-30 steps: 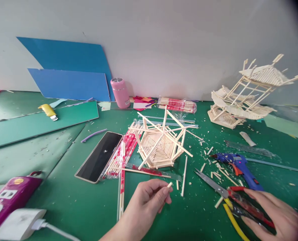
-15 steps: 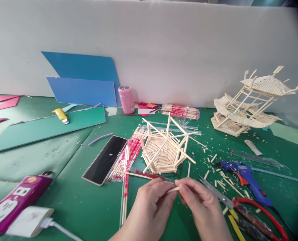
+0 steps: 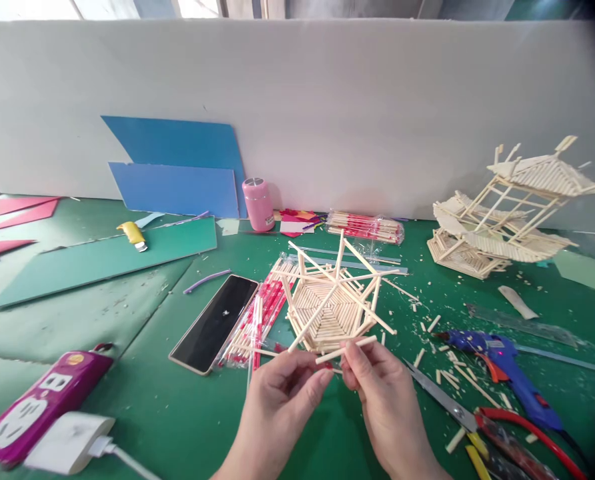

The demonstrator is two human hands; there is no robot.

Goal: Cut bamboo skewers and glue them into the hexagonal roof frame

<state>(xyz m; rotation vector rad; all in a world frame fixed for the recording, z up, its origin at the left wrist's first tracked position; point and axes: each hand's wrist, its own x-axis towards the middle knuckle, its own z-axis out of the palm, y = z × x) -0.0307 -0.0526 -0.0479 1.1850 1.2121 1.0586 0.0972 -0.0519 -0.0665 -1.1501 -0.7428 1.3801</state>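
Note:
My right hand point(image 3: 377, 380) is closed, pinching a short wooden stick point(image 3: 347, 349) between thumb and fingertips. The stick is held at a slant, its right end higher. Beside its left end is my left hand point(image 3: 290, 387), fingers curled and thumb apart from them; the stick's end overlaps the fingertips. Just beyond both hands stands an octagon-like wooden stick frame point(image 3: 327, 310), with a floor of laid sticks, uprights and crossing sticks on top. Left of it lie wrapped red-and-white packs of sticks point(image 3: 272, 293), partly hidden by my left hand.
A blue glue gun point(image 3: 502, 360), scissors point(image 3: 442, 397) and red-handled pliers point(image 3: 527, 433) lie right among stick scraps. A tiered stick model point(image 3: 507, 207) stands back right. Left are a phone point(image 3: 215, 323), power strip point(image 3: 47, 400) and yellow cutter point(image 3: 132, 233). A pink flask point(image 3: 258, 205) stands behind.
The short stick has come up into fuller view, held by my right hand. My left fingers have loosened from it. The camera view has shifted slightly.

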